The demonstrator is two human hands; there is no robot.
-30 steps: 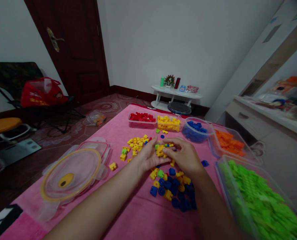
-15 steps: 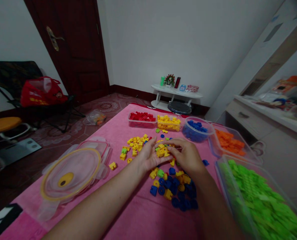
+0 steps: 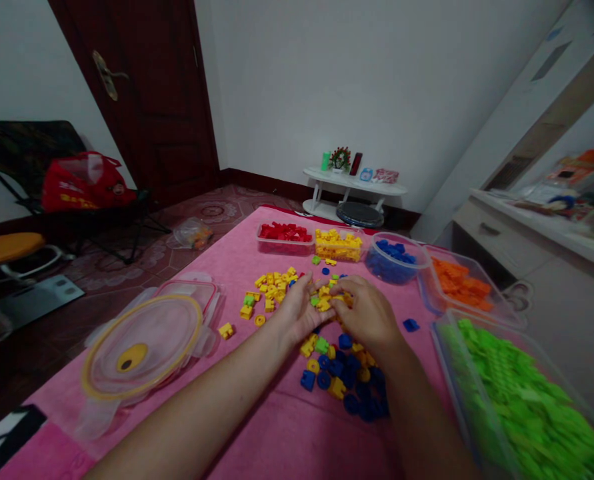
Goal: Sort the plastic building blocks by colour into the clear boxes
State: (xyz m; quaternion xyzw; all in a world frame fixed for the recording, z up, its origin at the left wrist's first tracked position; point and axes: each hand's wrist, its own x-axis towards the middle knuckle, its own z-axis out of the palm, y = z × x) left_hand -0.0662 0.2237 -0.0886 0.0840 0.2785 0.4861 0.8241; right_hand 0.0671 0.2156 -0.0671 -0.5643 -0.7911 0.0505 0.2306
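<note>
My left hand [image 3: 301,312] is palm up and cupped, with several yellow toy bricks [image 3: 323,303] and a bit of green at its fingers. My right hand [image 3: 369,310] curls over from the right, fingertips closed on yellow bricks beside the left fingers. Its fingers partly hide what they grip. A mixed pile of blue bricks [image 3: 345,367], yellow bricks and round pieces lies on the pink cloth [image 3: 271,427] below my hands. More loose yellow bricks [image 3: 275,285] lie beyond my left wrist, with a green piece [image 3: 248,301] among them.
Along the far edge stand tubs of red bricks [image 3: 285,248], yellow bricks [image 3: 337,252] and blue bricks [image 3: 395,273]. Boxes of orange bricks [image 3: 459,283] and green bricks [image 3: 527,400] line the right side. Stacked clear lids [image 3: 144,340] lie on the left.
My right hand has drawn slightly left and down, its fingers curling more. The yellow bricks in my left hand have shifted, and fewer show on its palm.
</note>
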